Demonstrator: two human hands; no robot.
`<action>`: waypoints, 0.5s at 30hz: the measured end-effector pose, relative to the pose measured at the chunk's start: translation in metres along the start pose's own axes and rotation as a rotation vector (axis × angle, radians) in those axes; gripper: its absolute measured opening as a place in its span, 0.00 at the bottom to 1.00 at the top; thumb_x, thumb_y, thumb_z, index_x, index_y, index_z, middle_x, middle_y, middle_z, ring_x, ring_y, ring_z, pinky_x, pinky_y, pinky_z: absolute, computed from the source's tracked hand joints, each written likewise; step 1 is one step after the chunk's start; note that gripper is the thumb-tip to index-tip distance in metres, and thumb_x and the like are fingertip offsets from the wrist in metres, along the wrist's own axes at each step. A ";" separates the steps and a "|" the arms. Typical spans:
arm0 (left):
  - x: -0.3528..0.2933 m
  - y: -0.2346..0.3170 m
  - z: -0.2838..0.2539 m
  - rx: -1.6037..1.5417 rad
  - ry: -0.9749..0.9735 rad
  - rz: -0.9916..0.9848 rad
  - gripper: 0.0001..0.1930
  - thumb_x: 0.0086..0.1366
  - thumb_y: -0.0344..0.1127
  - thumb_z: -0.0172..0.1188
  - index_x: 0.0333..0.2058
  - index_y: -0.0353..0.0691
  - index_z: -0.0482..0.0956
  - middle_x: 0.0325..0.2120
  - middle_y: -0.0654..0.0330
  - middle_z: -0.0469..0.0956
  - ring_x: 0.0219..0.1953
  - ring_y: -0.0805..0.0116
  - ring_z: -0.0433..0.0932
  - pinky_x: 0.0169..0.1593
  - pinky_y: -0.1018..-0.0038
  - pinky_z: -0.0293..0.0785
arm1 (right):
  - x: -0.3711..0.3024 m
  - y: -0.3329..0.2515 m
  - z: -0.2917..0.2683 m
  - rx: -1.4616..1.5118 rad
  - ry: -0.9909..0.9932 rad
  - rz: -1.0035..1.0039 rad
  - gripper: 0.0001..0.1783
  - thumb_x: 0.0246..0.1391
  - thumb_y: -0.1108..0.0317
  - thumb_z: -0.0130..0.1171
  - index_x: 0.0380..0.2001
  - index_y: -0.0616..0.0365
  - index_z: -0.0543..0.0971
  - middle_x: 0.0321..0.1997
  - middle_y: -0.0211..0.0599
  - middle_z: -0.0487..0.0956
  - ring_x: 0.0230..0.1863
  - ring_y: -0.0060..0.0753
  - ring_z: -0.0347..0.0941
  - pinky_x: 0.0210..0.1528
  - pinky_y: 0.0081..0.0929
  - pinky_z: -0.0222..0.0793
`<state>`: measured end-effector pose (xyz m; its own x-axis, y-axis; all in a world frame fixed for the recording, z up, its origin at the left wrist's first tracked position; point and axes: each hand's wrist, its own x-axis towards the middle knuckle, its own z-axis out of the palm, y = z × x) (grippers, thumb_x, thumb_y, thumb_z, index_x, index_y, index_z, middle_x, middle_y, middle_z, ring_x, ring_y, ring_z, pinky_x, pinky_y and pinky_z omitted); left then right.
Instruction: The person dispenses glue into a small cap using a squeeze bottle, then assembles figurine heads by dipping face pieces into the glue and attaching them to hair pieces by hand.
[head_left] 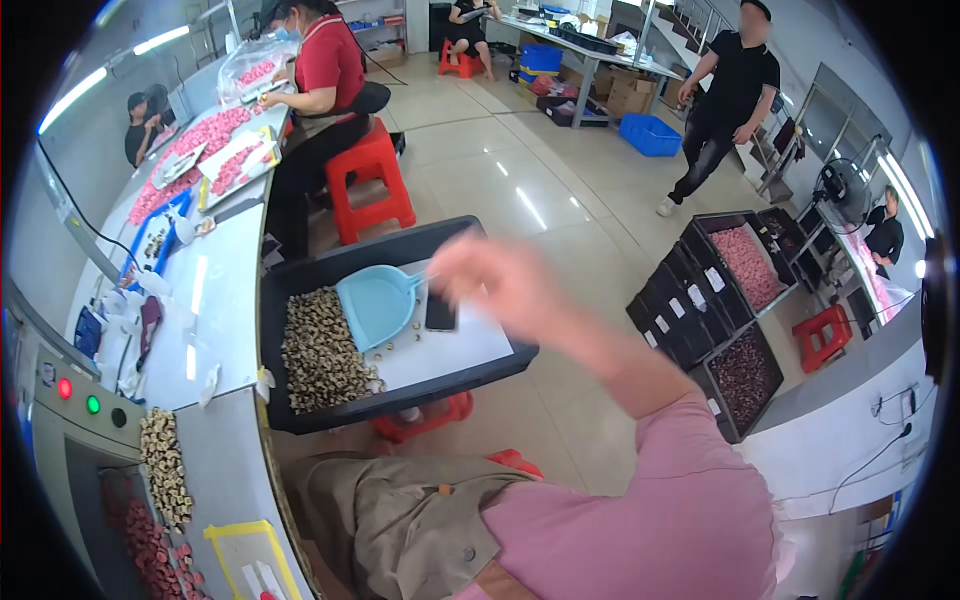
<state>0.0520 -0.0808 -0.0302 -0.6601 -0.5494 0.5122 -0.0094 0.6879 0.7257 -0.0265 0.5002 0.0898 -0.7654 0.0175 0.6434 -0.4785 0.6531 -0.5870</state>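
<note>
My right hand (487, 283), smeared by motion, is over the right half of a black tray (405, 388). Its fingertips are at the handle end of a light blue dustpan (376, 303), whose outline is sharp. Whether the fingers grip that handle, I cannot make out. The dustpan rests partly on a heap of small beige-and-dark pieces (325, 350) filling the tray's left side. Beside it, a dark phone-like slab (440, 311) lies on a white sheet (440, 357), partly under my hand. A few loose pieces lie near the dustpan. My left hand is not visible.
A white worktable (225, 330) runs along the left, with a row of beige pieces (165, 470) and a machine with lit buttons (80, 395). Beneath the tray is a red stool (425, 415). Stacked black crates (690, 300) stand at right. A person (715, 100) is on the floor beyond.
</note>
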 end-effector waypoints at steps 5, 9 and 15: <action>0.017 -0.130 -0.034 -0.168 -0.187 -0.070 0.18 0.71 0.37 0.41 0.51 0.29 0.67 0.46 0.47 0.73 0.43 0.60 0.75 0.43 0.72 0.74 | -0.066 -0.032 0.108 0.314 -0.357 0.273 0.13 0.57 0.58 0.56 0.25 0.56 0.75 0.21 0.38 0.76 0.22 0.39 0.72 0.25 0.31 0.66; 0.003 -0.045 -0.022 -0.264 -0.151 0.032 0.19 0.72 0.40 0.40 0.49 0.30 0.69 0.42 0.51 0.74 0.38 0.64 0.73 0.37 0.74 0.72 | -0.155 -0.018 0.206 0.190 -0.672 0.230 0.22 0.57 0.48 0.50 0.22 0.55 0.71 0.20 0.44 0.74 0.24 0.51 0.72 0.26 0.43 0.64; 0.004 -0.013 -0.035 -0.296 -0.115 -0.091 0.17 0.67 0.37 0.51 0.49 0.30 0.68 0.46 0.46 0.72 0.43 0.58 0.75 0.44 0.80 0.76 | -0.156 -0.022 0.215 0.174 -0.742 0.240 0.21 0.56 0.47 0.51 0.23 0.54 0.72 0.21 0.44 0.75 0.27 0.52 0.72 0.28 0.46 0.63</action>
<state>0.0761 -0.1088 -0.0214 -0.7476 -0.5334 0.3957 0.1351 0.4612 0.8769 0.0104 0.3202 -0.1036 -0.9134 -0.4060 0.0305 -0.2778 0.5668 -0.7756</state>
